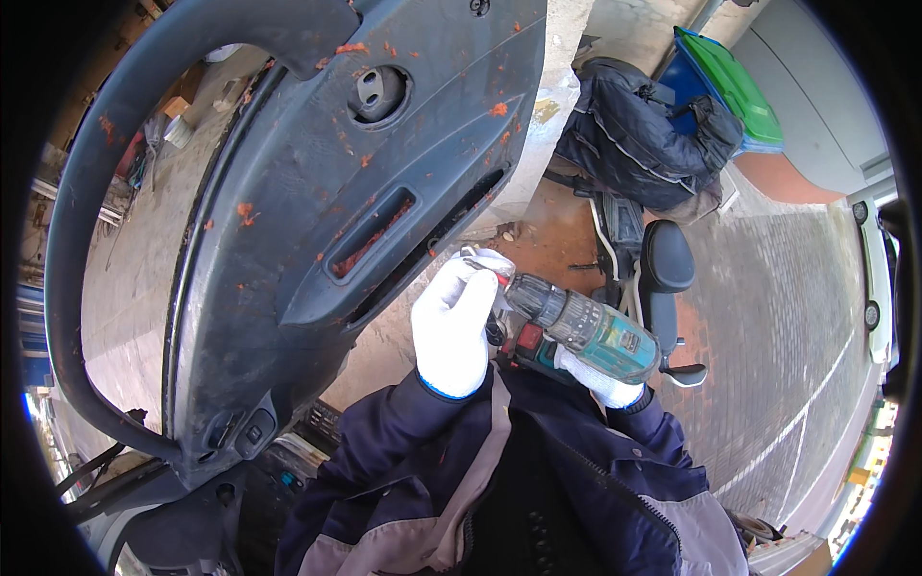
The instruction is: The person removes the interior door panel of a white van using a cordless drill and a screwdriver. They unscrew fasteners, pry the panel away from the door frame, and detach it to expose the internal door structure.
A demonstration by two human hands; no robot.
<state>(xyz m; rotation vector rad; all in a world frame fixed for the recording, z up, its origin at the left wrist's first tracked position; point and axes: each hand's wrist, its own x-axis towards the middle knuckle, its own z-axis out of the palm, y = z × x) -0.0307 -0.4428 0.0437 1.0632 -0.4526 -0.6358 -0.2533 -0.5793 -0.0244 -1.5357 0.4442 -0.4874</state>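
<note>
My right hand (603, 380), in a white glove, is closed round the handle of a teal and black cordless drill (615, 338). The drill lies nearly level in front of my chest, its chuck pointing left. My left hand (451, 322), gloved in white too, is closed just ahead of the chuck. Its thumb and fingers pinch a small bit (501, 279) with some red on it; the fingers cover most of it. Left of my hands stands a dark grey car door panel (279, 202), spotted with reddish-orange bits.
A large curved black frame (62, 230) runs along the panel's left side. Beyond my hands is a scooter with a black seat (667, 256) and a dark padded cover (639, 125). A blue bin with a green lid (735, 86) stands behind. Brick paving (768, 326) stretches right.
</note>
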